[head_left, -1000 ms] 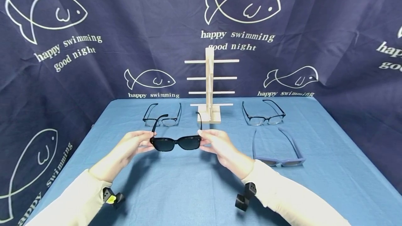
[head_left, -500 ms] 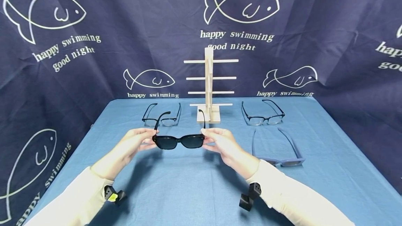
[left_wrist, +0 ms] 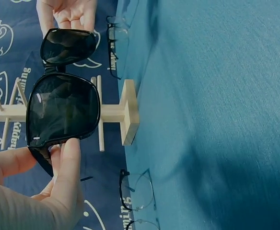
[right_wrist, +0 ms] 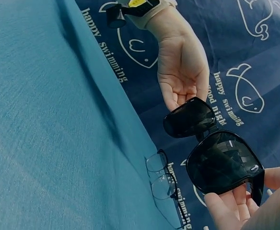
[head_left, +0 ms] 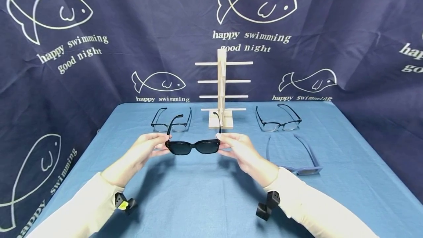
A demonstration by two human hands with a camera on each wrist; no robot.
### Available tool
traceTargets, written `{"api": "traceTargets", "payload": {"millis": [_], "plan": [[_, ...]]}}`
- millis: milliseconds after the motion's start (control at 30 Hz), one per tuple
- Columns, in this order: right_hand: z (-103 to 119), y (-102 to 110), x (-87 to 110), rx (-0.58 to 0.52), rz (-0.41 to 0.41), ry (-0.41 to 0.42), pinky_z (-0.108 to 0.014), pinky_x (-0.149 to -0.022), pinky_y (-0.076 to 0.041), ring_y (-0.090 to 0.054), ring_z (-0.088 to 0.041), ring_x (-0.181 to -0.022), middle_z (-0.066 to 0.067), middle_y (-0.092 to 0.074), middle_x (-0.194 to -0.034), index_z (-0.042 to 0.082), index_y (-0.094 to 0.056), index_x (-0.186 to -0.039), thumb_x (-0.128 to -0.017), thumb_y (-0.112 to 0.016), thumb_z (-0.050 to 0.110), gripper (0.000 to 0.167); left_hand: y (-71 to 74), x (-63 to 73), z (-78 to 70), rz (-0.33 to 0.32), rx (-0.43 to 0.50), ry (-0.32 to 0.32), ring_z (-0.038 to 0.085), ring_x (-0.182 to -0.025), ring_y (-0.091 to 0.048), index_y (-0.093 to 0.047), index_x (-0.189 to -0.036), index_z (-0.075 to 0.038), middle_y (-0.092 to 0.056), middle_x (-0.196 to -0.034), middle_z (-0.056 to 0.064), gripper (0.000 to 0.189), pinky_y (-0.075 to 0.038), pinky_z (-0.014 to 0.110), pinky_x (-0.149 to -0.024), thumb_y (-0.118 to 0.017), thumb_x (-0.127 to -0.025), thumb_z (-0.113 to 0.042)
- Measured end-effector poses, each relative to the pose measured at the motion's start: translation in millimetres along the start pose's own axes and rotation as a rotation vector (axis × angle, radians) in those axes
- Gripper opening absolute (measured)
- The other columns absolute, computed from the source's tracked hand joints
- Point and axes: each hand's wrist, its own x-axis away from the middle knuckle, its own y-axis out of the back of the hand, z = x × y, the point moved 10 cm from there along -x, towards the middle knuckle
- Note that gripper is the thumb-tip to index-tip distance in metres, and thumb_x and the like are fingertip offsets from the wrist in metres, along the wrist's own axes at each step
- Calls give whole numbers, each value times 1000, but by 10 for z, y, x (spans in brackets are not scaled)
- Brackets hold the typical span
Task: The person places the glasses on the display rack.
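Black sunglasses (head_left: pixel 180 148) with dark lenses hang above the blue table, temples unfolded and pointing away from me. My left hand (head_left: pixel 145 149) pinches the frame at its left hinge. At the opposite hinge my right hand (head_left: pixel 240 152) pinches it in the same way. Close up, the left wrist view shows thumb and fingers on either side of the sunglasses (left_wrist: pixel 63 108) corner. Behind them stands a wooden display rack (head_left: pixel 221 83) with several pairs of horizontal pegs, bare of glasses. The right temple tip overlaps the rack's base in the head view.
Clear glasses with dark frames (head_left: pixel 179 127) lie behind my left hand, and another dark-framed pair (head_left: pixel 281 125) lies right of the rack. Blue-framed sunglasses (head_left: pixel 310 169) rest near my right forearm. A navy fish-print curtain (head_left: pixel 165 28) hangs behind the blue tablecloth (head_left: pixel 191 201).
Both hands have carried the black sunglasses a little to the right and slightly up in the head view. The rack and the other glasses stay where they were.
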Motion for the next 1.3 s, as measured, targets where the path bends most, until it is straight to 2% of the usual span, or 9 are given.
{"api": "traceTargets", "payload": {"millis": [233, 400, 567, 767, 900, 1300], "plan": [[22, 48, 5, 1, 0, 4, -34, -86, -61, -66, -9, -73, 1, -69, -78, -13, -58, -121, -92, -65, 13, 39, -56, -39, -21, 3, -13, -12, 6, -80, -64, -47, -133, 13, -58, -126, 13, 45, -59, 31, -91, -55, -98, -16], [55, 91, 19, 7, -9, 6, -32, -84, -61, -67, -9, -72, 1, -71, -78, -12, -58, -122, -92, -64, 12, 39, -114, -73, -36, 14, 0, -20, 6, -80, -64, -46, -133, 14, -59, -118, 9, 45, -59, 29, -90, -55, -98, -14], [72, 117, 36, 8, 0, 5, -36, -88, -60, -67, -9, -73, 0, -71, -77, -12, -57, -122, -93, -64, 12, 39, -154, -79, -61, 20, 12, -35, 7, -80, -64, -47, -132, 14, -60, -112, 7, 44, -59, 29, -89, -55, -98, -13], [64, 167, 39, 4, 2, 2, -32, -84, -62, -67, -9, -73, 0, -71, -79, -13, -56, -122, -93, -63, 12, 39, -200, -88, -48, 25, 9, -47, 7, -81, -65, -45, -133, 15, -59, -123, 16, 46, -59, 29, -89, -55, -98, -13], [58, 201, 47, 1, 4, -2, -34, -86, -61, -67, -9, -74, 1, -70, -80, -12, -56, -122, -93, -63, 11, 38, -235, -94, -38, 24, 4, -43, 6, -81, -65, -45, -134, 14, -55, -130, 21, 46, -59, 30, -90, -55, -98, -13], [90, 273, 48, 5, 3, 0, -32, -89, -60, -66, -9, -75, 3, -70, -76, -14, -52, -125, -93, -64, 13, 44, -288, -157, -40, 14, 18, -22, 8, -79, -65, -52, -129, 11, -60, -114, 10, 40, -60, 27, -87, -57, -97, -13]]}}
